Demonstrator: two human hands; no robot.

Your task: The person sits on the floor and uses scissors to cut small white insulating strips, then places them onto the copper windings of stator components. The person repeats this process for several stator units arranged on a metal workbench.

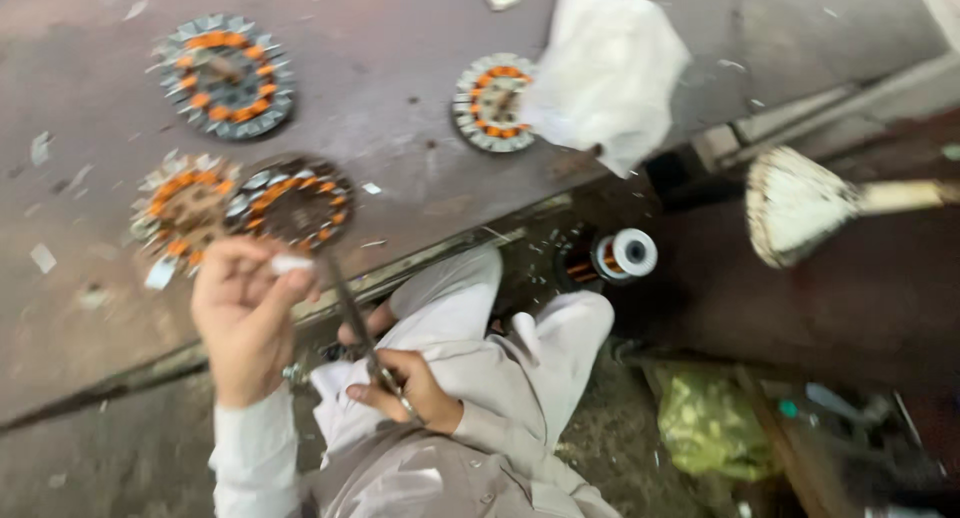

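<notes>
Left hand (240, 313) is raised near the bench (400, 98) edge, fingers curled, pinching a small white scrap (290, 264) between thumb and fingertips. Right hand (410, 386) rests on the person's lap, closed round the lower end of a thin metal rod (352, 313). That rod runs up to a round wound stator (295, 203) with orange coils, lying at the bench edge just above the left hand. Another stator (183, 210) touches it on the left; two more (226, 75) (492, 102) lie farther back. A white cloth (605, 68) covers part of one.
</notes>
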